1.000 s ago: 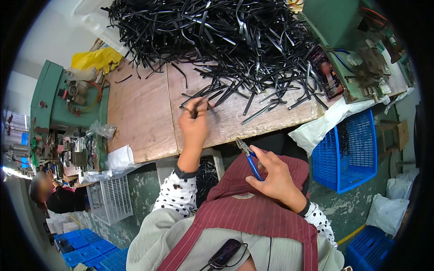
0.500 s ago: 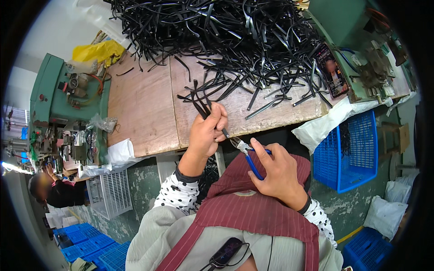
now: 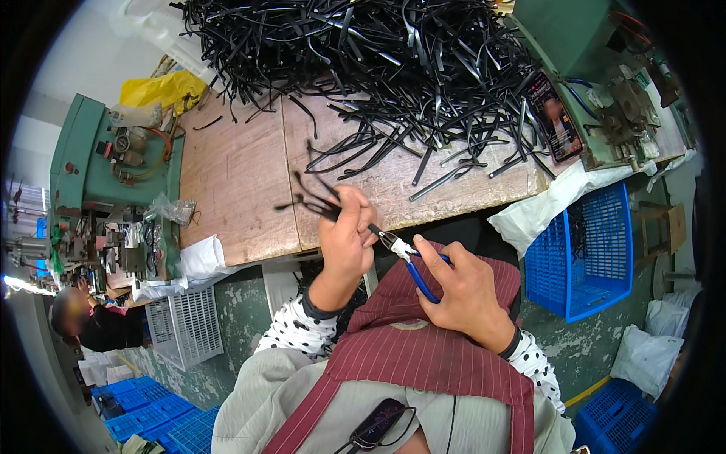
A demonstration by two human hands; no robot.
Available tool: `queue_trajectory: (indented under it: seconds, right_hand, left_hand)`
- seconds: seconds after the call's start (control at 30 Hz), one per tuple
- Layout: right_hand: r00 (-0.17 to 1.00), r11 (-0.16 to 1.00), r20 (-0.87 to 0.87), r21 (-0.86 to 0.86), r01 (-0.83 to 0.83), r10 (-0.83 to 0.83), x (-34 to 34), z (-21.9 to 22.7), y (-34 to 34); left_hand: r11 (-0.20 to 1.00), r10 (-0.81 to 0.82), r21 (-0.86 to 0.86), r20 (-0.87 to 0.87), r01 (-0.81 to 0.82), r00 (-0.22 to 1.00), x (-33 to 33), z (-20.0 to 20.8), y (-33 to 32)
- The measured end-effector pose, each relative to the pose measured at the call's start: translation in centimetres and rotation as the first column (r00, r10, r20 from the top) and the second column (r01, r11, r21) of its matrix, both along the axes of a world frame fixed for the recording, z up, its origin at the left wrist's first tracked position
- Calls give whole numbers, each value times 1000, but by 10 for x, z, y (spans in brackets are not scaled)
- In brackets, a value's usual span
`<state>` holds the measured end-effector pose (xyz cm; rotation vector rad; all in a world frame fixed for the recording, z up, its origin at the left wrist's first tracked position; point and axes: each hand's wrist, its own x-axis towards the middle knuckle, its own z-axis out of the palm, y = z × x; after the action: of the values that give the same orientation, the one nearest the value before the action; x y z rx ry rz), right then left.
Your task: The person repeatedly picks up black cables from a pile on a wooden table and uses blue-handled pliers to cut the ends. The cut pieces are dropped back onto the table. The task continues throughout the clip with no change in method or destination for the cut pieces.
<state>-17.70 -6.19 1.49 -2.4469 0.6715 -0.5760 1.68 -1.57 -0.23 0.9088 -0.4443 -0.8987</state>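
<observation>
My left hand (image 3: 348, 231) is closed around several thin black strips with curved ends, which look like eyeglass temples (image 3: 321, 200). Their curved ends fan out blurred toward the upper left, over the table edge. One straight end (image 3: 373, 228) sticks out on the right of that hand, at the jaws of the cutting pliers. My right hand (image 3: 469, 291) grips these blue-handled cutting pliers (image 3: 420, 274), the handles lying between thumb and fingers. Whether the jaws are closed on the strip I cannot tell. A large heap of similar black temples (image 3: 363, 53) covers the far part of the table.
The wooden table (image 3: 234, 174) ends just beyond my hands. Green machines stand left (image 3: 83, 151) and right (image 3: 560, 30). A phone (image 3: 556, 117) leans at the right. A blue crate (image 3: 578, 257) and a white crate (image 3: 185, 325) stand below. A person (image 3: 106, 318) sits far left.
My left hand has turned, swinging the curved ends of the temples to the left and down. The plier jaws have shifted slightly left, up to the protruding end. My right hand barely moved.
</observation>
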Motion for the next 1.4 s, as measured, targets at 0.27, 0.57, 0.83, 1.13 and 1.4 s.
queue_trajectory:
  seconds: [0.27, 0.57, 0.83, 1.13, 1.4]
  right_hand:
    - [997, 971, 77, 240, -18, 0, 0, -11, 6]
    - [999, 929, 50, 371, -12, -7, -9, -21, 0]
    - [998, 907, 25, 420, 38, -54, -17, -21, 3]
    - [996, 927, 13, 367, 72, -83, -22, -22, 1]
    - [996, 980, 74, 194, 39, -54, -10, -13, 0]
  left_hand:
    - [889, 453, -139, 418, -437, 788, -37, -14, 0]
    - [975, 214, 39, 90, -218, 973, -30, -5, 0]
    - [874, -25, 305, 807, -378, 591, 26, -35, -74]
    - [668, -367, 396, 912, -631, 184, 65, -44, -109]
    - [945, -206, 273, 80, 177, 975, 47, 3, -23]
